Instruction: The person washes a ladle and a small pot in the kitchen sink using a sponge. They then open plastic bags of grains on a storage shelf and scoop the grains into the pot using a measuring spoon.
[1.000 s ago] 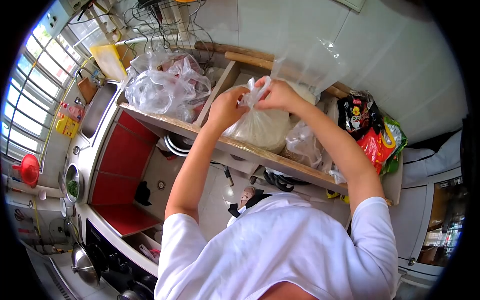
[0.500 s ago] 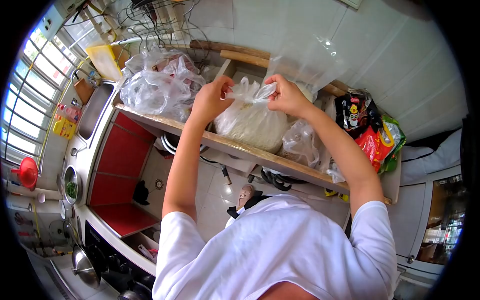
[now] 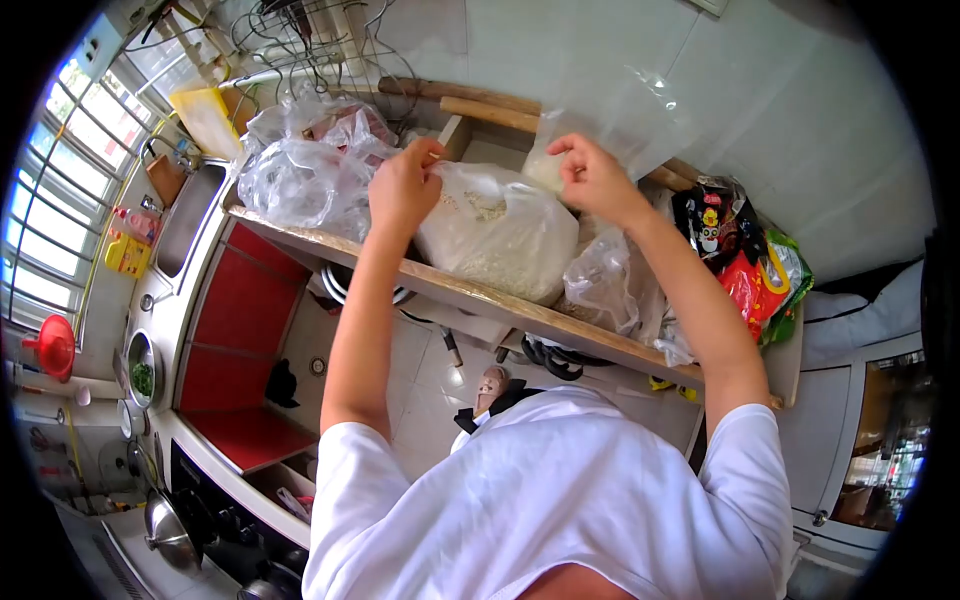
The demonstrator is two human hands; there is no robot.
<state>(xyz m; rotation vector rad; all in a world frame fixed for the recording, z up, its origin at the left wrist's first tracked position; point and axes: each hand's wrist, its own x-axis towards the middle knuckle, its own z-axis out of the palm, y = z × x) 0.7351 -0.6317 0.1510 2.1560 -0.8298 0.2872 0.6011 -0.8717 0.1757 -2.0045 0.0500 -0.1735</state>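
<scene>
A translucent plastic bag (image 3: 500,240) of pale grains sits in the open drawer, its top spread wide. At the bag's upper left edge, my left hand (image 3: 404,186) has its fingers closed on the thin plastic. My right hand (image 3: 600,182) is over the upper right side, fingers curled; anything between the fingertips is too small to make out. Right of the bag lies a smaller crumpled clear bag (image 3: 604,280). Behind my right hand is another clear bag (image 3: 545,165) with pale contents.
Crumpled plastic bags (image 3: 310,180) fill the drawer's left part. Black, red and green packets (image 3: 745,250) stand at its right end. Wooden rods (image 3: 490,113) lie along the back. The drawer's front edge (image 3: 480,297) runs below my forearms. A sink (image 3: 192,220) is at the left.
My hands have moved apart, the left one leftward and the right one slightly right. The gathered neck of the bag has opened out, and its top now lies wide and flatter.
</scene>
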